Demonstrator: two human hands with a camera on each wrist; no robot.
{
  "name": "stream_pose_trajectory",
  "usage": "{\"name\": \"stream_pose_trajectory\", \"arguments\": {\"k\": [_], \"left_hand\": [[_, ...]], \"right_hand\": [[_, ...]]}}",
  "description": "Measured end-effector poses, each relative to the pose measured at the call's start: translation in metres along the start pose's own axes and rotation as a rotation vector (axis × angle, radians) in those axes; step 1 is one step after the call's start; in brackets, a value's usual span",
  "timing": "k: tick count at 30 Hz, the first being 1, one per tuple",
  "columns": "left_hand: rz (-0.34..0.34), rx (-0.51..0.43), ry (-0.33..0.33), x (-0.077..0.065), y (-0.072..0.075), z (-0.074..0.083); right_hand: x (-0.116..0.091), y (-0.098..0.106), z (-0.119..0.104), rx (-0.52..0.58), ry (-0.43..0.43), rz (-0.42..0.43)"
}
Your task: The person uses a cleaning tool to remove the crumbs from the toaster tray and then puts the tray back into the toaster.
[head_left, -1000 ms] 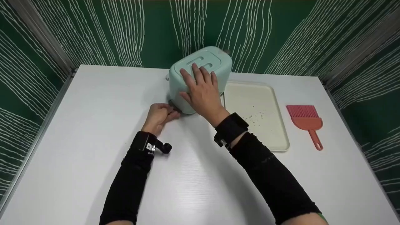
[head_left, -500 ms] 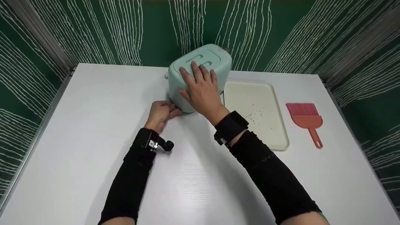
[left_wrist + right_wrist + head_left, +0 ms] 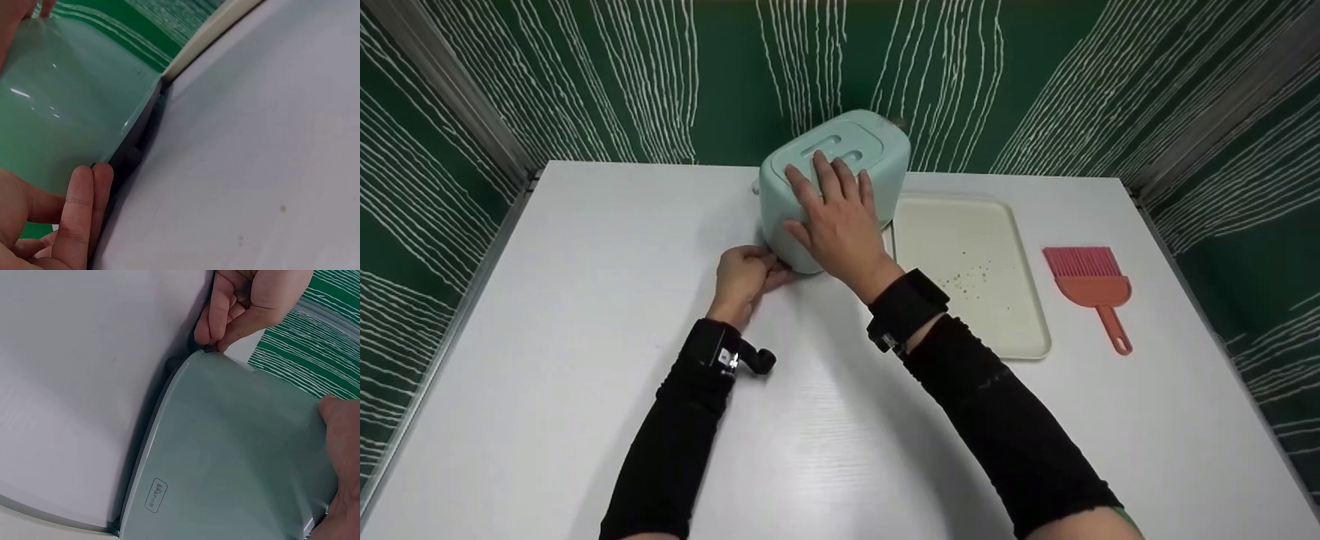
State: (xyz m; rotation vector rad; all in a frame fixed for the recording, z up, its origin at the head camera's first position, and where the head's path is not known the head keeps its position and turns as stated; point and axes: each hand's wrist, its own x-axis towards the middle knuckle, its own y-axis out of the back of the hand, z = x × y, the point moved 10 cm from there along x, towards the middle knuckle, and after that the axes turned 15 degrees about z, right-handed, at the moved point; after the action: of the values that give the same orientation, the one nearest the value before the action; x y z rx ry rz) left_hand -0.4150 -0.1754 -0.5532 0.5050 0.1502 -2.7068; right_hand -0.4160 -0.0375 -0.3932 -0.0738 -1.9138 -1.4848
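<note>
In the head view a mint-green toaster, its top cover showing two oval hollows, stands by the table's back edge. My right hand lies across its top and near side with the fingers spread. At the toaster's lower left corner is my left hand. The right wrist view shows its thumb and fingertips pinching a small dark tab at the base; most of that piece is hidden. Seen from the left wrist, two fingers reach along the toaster's bottom edge, above its dark base.
Right of the toaster lies a cream tray with dark crumbs scattered on it. A red brush rests further right on the white table. Green walls with white streaks rise behind and at both sides.
My left hand has shifted slightly right, closer against the toaster's corner, and the dark piece there shows less than before. The right hand stays on the toaster.
</note>
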Motion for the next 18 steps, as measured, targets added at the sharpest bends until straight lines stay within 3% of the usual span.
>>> {"name": "stream_pose_trajectory", "arguments": {"k": [5,11,14,18], "left_hand": [[0.013,0.002,-0.05,-0.006,0.007,0.009],[-0.019,0.047,-0.008,-0.011,0.011,0.006],[-0.022,0.083,-0.023,-0.014,0.014,0.007],[-0.009,0.146,-0.09,-0.019,0.021,0.019]], "right_hand": [[0.002,0.008,-0.006,0.028,0.012,0.029],[0.0,0.007,-0.002,0.026,0.006,0.004],[-0.003,0.005,0.002,0.081,0.017,-0.021],[-0.005,0.006,0.013,0.231,0.027,-0.056]]}}
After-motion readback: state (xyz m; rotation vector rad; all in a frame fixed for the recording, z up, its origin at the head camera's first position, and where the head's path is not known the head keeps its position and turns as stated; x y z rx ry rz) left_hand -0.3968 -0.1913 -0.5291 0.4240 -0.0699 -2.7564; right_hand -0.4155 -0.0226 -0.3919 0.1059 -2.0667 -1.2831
